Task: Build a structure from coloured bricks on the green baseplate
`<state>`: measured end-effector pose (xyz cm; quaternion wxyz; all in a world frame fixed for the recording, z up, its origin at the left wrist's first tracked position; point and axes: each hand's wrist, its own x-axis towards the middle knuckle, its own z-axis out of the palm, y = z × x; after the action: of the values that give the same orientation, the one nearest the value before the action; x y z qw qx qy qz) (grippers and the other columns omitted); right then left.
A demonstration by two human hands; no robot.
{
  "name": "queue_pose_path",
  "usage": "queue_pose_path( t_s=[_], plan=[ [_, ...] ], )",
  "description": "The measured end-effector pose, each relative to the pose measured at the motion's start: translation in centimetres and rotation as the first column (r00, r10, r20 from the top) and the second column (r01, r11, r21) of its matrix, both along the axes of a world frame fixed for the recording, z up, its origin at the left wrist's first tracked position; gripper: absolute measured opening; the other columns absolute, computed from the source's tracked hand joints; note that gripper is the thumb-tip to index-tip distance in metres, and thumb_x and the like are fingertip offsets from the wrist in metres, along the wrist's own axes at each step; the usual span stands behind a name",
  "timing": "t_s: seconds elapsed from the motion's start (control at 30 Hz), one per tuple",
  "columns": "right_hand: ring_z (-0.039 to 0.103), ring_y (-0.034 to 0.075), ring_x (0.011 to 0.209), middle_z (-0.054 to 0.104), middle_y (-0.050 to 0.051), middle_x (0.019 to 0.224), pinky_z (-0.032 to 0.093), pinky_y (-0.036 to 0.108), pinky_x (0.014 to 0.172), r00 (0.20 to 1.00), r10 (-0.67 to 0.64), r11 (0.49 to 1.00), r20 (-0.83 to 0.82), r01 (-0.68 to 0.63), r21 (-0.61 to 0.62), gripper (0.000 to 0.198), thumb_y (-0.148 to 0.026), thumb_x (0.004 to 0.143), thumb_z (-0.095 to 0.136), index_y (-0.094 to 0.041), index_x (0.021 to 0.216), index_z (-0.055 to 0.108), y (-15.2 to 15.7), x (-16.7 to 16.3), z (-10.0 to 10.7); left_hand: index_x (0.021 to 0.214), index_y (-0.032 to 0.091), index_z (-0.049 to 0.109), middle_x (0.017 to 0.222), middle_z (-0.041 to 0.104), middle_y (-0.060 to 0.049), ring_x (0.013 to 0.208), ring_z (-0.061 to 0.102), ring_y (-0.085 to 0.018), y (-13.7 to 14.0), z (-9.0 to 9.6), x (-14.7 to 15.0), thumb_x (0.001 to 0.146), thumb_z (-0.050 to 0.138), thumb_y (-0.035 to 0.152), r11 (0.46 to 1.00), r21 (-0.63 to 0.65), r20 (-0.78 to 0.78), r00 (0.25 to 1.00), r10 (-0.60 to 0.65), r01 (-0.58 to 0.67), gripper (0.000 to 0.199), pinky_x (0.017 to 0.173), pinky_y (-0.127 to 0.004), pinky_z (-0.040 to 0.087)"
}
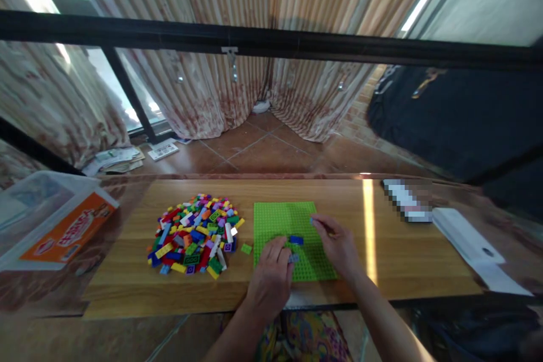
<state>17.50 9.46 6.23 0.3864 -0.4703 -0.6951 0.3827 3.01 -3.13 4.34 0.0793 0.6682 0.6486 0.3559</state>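
A green baseplate (263, 215) covered in studs lies on the wooden table. A dark blue brick (296, 240) sits near its middle, and a light grey-blue brick (293, 258) is close to it. My left hand (271, 271) rests over the plate's left part, fingers bent and together, right beside the grey-blue brick; what is under the fingers is hidden. Above the plate's right edge, my right hand (339, 243) pinches a small light blue brick (312, 220) between thumb and finger.
A heap of mixed coloured bricks (193, 235) spreads left of the plate, with one loose lime brick (246, 249) between them. A clear plastic box (63, 181) with an orange label stands far left. At right lie a blurred phone (406, 201) and a white flat object (466, 237).
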Motion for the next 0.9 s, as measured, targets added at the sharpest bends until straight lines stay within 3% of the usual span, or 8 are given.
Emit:
queue_pose_path(
  t_s=[0.2, 0.33, 0.47, 0.6, 0.9],
  plan=[
    [0.069, 0.023, 0.091, 0.075, 0.008, 0.099, 0.054, 0.039, 0.083, 1.000, 0.030, 0.998, -0.003, -0.030, -0.048, 0.028, -0.036, 0.085, 0.060, -0.020, 0.105, 0.070, 0.3, -0.3, -0.3, 0.098, 0.016, 0.056, 0.122, 0.059, -0.013, 0.118, 0.055, -0.028, -0.3, -0.3, 0.0, 0.086, 0.051, 0.008, 0.999, -0.017, -0.008, 0.999, -0.046, 0.046, 0.016, 0.100, -0.052, 0.050],
    [0.067, 0.022, 0.092, 0.073, 0.007, 0.103, 0.053, 0.039, 0.085, 0.963, 0.190, 0.977, 0.192, -0.204, 0.058, 0.025, -0.027, 0.090, 0.053, -0.022, 0.109, 0.069, 0.3, -2.1, 0.0, 0.098, 0.017, 0.056, 0.123, 0.058, -0.013, 0.120, 0.053, -0.029, -1.1, 0.1, 0.8, 0.087, 0.049, 0.008, 0.997, -0.041, 0.031, 0.997, -0.070, 0.072, 0.016, 0.100, -0.054, 0.050],
    [0.060, 0.024, 0.100, 0.071, 0.007, 0.102, 0.048, 0.042, 0.091, 0.876, 0.258, 0.903, 0.409, -0.369, 0.221, 0.021, -0.021, 0.090, 0.055, -0.023, 0.104, 0.070, 0.5, -3.2, -0.1, 0.099, 0.017, 0.056, 0.123, 0.058, -0.013, 0.120, 0.053, -0.028, -1.6, 0.4, 1.2, 0.087, 0.049, 0.008, 0.993, -0.063, 0.083, 0.992, -0.093, 0.098, 0.017, 0.101, -0.054, 0.049],
    [0.053, 0.026, 0.109, 0.065, 0.010, 0.114, 0.044, 0.045, 0.097, 0.858, 0.208, 0.882, 0.471, -0.372, 0.289, 0.018, -0.020, 0.088, 0.059, -0.022, 0.101, 0.071, 0.7, -3.4, -0.8, 0.100, 0.018, 0.056, 0.122, 0.058, -0.012, 0.120, 0.052, -0.027, -1.6, 0.4, 1.0, 0.086, 0.050, 0.008, 0.992, -0.066, 0.117, 0.989, -0.096, 0.104, 0.018, 0.101, -0.052, 0.048],
    [0.052, 0.025, 0.113, 0.063, 0.009, 0.118, 0.043, 0.046, 0.100, 0.887, 0.225, 0.908, 0.403, -0.341, 0.243, 0.022, -0.022, 0.085, 0.063, -0.023, 0.106, 0.070, 0.9, -2.9, -1.3, 0.102, 0.017, 0.055, 0.121, 0.058, -0.013, 0.119, 0.051, -0.028, -1.6, 0.1, 0.9, 0.087, 0.050, 0.008, 0.993, -0.043, 0.103, 0.990, -0.101, 0.106, 0.018, 0.102, -0.052, 0.047]
  ],
)
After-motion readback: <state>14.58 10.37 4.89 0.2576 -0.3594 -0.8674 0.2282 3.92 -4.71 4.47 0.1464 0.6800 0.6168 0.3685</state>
